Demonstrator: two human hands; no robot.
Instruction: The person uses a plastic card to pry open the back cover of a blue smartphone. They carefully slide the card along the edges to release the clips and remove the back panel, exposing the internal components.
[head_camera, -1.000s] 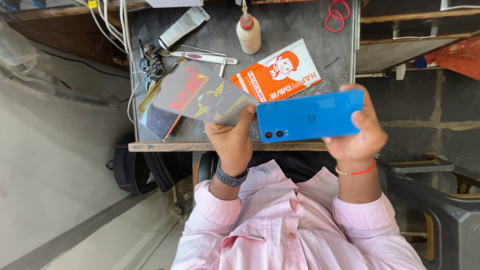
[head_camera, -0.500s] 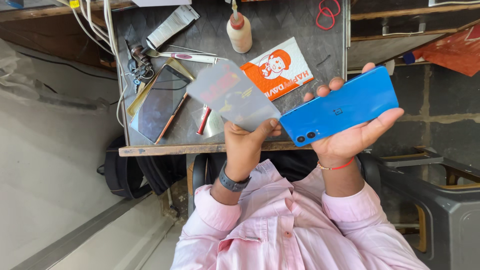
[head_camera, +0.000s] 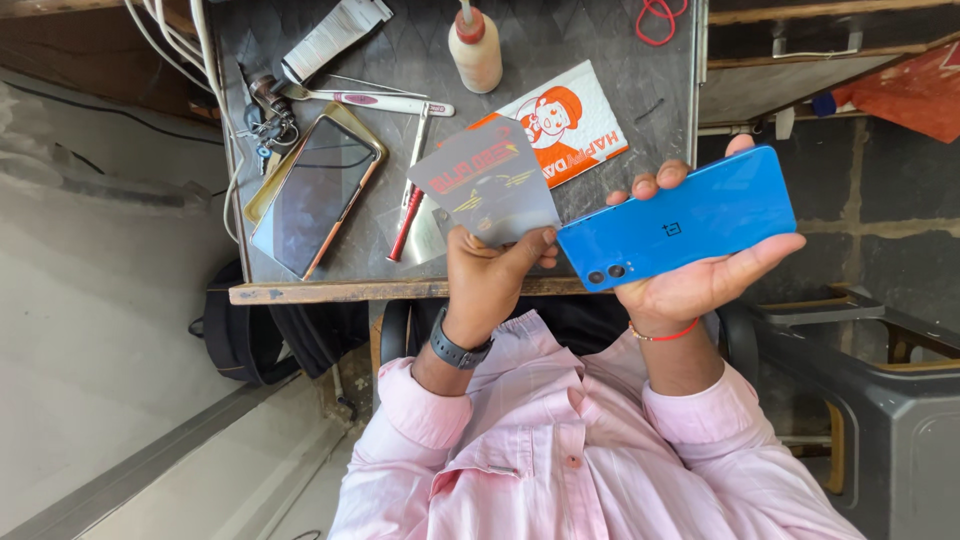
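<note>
Your right hand lies open and flat, palm up, with the blue phone resting on it. The fingers curl just a little over the far edge of the phone, and the thumb sits at the near edge. The phone shows its back, and its two small camera eyes are at the end nearest your other hand. Its long side runs across you, from the middle out to your right, and the far right end tips up a bit. Your left hand is closed in a pinch on the lower edge of a grey card. The thumb is on one side and the fingers on the other. The card stands up from that hand and leans away from you, over the table. The card's lower corner is just beside the camera end of the phone, and I cannot tell if they touch. So the phone lies to the right of the card hand, very near it. Both hands are up in the air at the near edge of the table, in front of your chest. On the table, well to the left, lies a dark phone, face up.
</note>
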